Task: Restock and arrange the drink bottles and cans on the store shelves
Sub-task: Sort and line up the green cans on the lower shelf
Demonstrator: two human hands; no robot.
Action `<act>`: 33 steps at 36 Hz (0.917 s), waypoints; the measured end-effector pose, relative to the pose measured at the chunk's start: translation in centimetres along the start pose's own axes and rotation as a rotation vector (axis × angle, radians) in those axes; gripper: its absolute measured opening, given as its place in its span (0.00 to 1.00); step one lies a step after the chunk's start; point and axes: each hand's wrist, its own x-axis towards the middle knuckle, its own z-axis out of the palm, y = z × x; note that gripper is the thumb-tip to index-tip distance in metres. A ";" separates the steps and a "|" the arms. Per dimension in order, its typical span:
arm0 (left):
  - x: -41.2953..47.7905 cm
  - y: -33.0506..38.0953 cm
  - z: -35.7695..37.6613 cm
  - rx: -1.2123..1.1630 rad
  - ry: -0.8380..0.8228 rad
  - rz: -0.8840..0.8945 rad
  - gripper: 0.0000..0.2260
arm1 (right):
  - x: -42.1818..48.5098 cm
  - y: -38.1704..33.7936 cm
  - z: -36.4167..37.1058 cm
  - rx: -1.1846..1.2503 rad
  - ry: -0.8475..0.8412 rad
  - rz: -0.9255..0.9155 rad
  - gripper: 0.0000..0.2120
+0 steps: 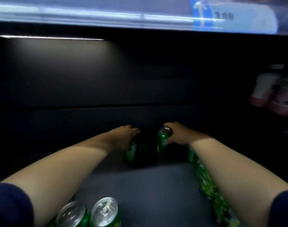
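The left hand [125, 136] curled down over the top of the left can [131, 152], and the right hand [178, 133] wrapped the right can [162, 140] from its side; both cans stood near each other, deep on the dark shelf [148, 185]. A row of cans [205, 179] ran under the right forearm, two front cans [105, 212] stood by the left sleeve, blurred bottles [269, 90] sat far right, and a price label [221, 16] showed on the edge above

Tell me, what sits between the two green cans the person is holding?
Head view: only dark shelf shows between the left can, in the left hand, and the right can, in the right hand; too dim to exclude something black.
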 end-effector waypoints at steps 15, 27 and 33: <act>1.8 0.5 -0.4 0.004 -0.128 0.082 0.27 | 2.1 0.8 0.9 -0.069 -0.049 -0.024 0.32; -2.6 4.3 -1.0 -0.058 -0.174 0.077 0.26 | -5.4 -2.6 -1.7 -0.204 -0.251 -0.168 0.28; -4.7 6.3 0.1 0.028 -0.172 0.144 0.31 | -9.1 -3.6 -1.3 -0.404 -0.249 -0.213 0.33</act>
